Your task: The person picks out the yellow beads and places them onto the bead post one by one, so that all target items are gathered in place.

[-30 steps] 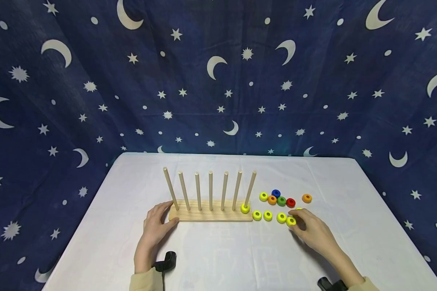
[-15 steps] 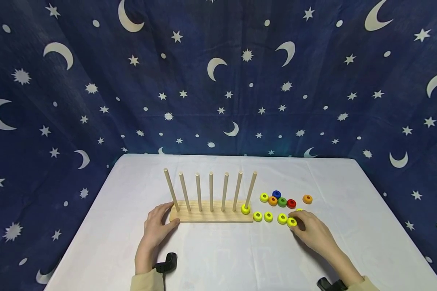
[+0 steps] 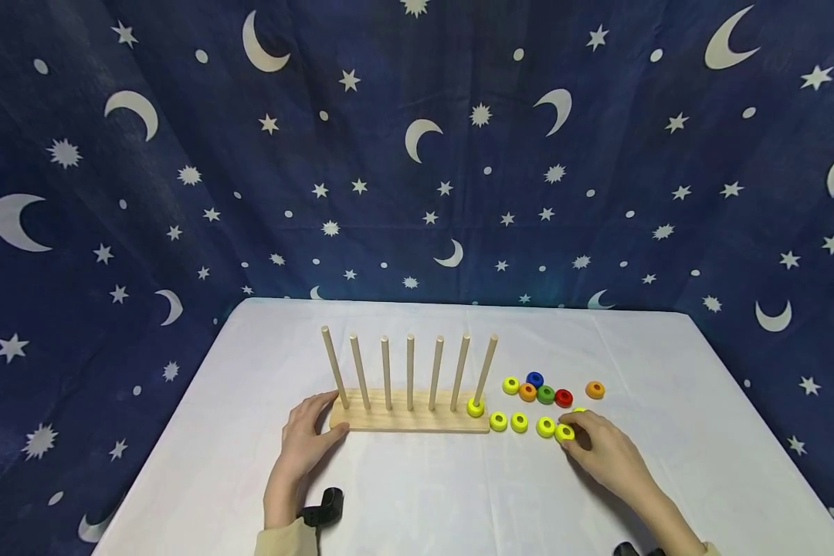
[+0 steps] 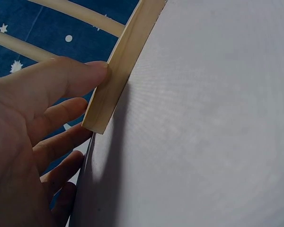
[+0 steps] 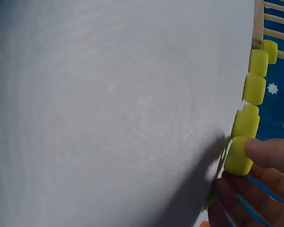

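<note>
A wooden peg rack [image 3: 410,420] with several upright pegs stands on the table. Its rightmost peg carries a yellow ring [image 3: 476,408] at the bottom. My left hand [image 3: 304,436] holds the rack's left end, thumb on the front edge, as the left wrist view also shows. To the right, my right hand [image 3: 608,452] pinches another yellow ring [image 5: 238,156] between thumb and fingers at the end of a row. That ring touches a neighbouring yellow ring [image 3: 545,427]. A further yellow ring [image 3: 579,411] is partly hidden behind the right hand.
Behind the row lie a blue ring [image 3: 535,379], a green ring [image 3: 545,394], a red ring [image 3: 564,398], a yellow ring [image 3: 510,385] and an orange ring [image 3: 527,392]. Another orange ring [image 3: 594,390] lies apart, farther right. A starry dark-blue cloth [image 3: 417,232] hangs behind the white table [image 3: 417,494].
The whole head view has shifted slightly, so everything sits a little lower and to the right. Both hands keep their places on the rack and the yellow ring.
</note>
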`<move>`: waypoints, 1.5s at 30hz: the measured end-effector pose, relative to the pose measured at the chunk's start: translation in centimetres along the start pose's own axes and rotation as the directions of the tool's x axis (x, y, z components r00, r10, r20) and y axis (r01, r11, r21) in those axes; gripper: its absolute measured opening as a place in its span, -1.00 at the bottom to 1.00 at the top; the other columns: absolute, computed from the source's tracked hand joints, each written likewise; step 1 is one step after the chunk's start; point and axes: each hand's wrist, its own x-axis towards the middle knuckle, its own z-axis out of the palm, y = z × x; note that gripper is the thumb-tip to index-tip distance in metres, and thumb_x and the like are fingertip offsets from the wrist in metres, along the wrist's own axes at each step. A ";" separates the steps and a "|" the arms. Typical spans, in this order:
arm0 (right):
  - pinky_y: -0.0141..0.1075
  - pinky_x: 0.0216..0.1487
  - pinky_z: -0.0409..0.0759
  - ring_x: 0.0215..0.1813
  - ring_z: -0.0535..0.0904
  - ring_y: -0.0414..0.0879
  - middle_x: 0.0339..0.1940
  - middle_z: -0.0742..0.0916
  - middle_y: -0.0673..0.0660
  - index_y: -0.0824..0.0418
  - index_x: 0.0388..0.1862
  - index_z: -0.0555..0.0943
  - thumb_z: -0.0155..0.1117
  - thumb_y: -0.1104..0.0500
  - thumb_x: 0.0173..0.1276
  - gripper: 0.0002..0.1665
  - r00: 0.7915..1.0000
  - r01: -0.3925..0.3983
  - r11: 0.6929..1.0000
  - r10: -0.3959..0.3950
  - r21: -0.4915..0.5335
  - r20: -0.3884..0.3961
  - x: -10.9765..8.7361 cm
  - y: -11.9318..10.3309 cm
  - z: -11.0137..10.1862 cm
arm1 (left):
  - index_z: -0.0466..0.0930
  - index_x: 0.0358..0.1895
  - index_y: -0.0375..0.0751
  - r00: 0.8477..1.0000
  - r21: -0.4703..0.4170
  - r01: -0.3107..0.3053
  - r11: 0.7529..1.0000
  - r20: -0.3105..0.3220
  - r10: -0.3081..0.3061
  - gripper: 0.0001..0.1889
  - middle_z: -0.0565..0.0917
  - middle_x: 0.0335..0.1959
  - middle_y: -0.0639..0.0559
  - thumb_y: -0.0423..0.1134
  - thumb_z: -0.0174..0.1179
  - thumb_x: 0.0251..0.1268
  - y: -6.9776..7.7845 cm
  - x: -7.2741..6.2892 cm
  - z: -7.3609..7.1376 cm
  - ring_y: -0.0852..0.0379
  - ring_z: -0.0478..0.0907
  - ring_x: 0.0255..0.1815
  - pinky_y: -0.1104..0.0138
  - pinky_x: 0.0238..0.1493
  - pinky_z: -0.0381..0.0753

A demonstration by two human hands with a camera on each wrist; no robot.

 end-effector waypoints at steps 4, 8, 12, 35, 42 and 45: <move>-0.25 -0.27 0.53 -0.27 0.55 -0.16 -0.25 0.69 0.02 0.18 -0.03 0.65 0.45 0.17 0.11 -0.60 1.000 -0.013 1.000 0.013 0.009 0.001 0.1 -0.2 -0.2 | 0.37 0.35 -0.08 1.000 0.008 -0.002 1.000 -0.003 0.002 -0.35 0.34 0.40 -0.17 -0.13 0.32 0.16 -0.1 0.2 0.1 -0.20 0.04 0.49 -0.20 0.39 -0.07; -0.24 -0.26 0.56 -0.26 0.57 -0.15 -0.22 0.70 0.03 0.18 -0.02 0.64 0.43 0.19 0.13 -0.60 1.000 -0.017 1.000 0.017 0.021 0.003 0.1 -0.5 -0.7 | 0.37 0.35 -0.08 1.000 0.005 0.003 1.000 0.002 -0.003 -0.35 0.35 0.40 -0.17 -0.13 0.32 0.16 -0.1 0.1 0.1 -0.20 0.04 0.49 -0.19 0.40 -0.08; -0.18 -0.25 0.61 -0.22 0.62 -0.10 -0.17 0.71 0.06 0.18 0.01 0.63 0.41 0.21 0.13 -0.58 1.000 -0.001 0.999 0.001 0.042 -0.016 0.1 -0.8 -1.2 | 0.37 0.35 -0.08 1.000 -0.003 0.006 1.000 0.004 -0.006 -0.35 0.34 0.40 -0.17 -0.13 0.32 0.16 -0.2 -0.1 0.0 -0.20 0.03 0.49 -0.19 0.40 -0.08; -0.25 -0.25 0.60 -0.24 0.59 -0.14 -0.23 0.70 -0.05 0.10 0.00 0.64 0.44 0.25 0.11 -0.58 0.948 0.184 0.978 -0.150 0.098 -0.282 0.9 -4.7 -3.9 | 0.33 0.37 -0.09 0.999 0.010 0.013 1.000 0.030 -0.013 -0.34 0.30 0.42 -0.17 -0.13 0.31 0.18 0.0 0.1 -0.3 -0.21 0.01 0.50 -0.22 0.38 -0.07; -0.34 -0.27 0.61 -0.27 0.58 -0.18 -0.22 0.68 -0.07 0.10 0.00 0.64 0.45 0.26 0.10 -0.57 0.919 0.239 0.963 -0.183 0.126 -0.349 1.4 -6.0 -4.6 | 0.33 0.38 -0.10 1.000 0.013 0.009 1.000 0.029 -0.010 -0.33 0.30 0.42 -0.18 -0.12 0.31 0.18 0.2 0.1 -0.4 -0.22 0.00 0.50 -0.23 0.39 -0.09; -0.40 -0.31 0.59 -0.26 0.54 -0.25 -0.21 0.68 -0.07 0.10 0.01 0.64 0.46 0.25 0.11 -0.57 0.913 0.249 0.959 -0.185 0.137 -0.365 1.4 -6.6 -4.9 | 0.34 0.37 -0.09 1.000 0.010 0.008 1.000 0.030 -0.008 -0.34 0.30 0.42 -0.18 -0.12 0.31 0.18 0.2 0.0 -0.3 -0.22 0.01 0.50 -0.23 0.38 -0.08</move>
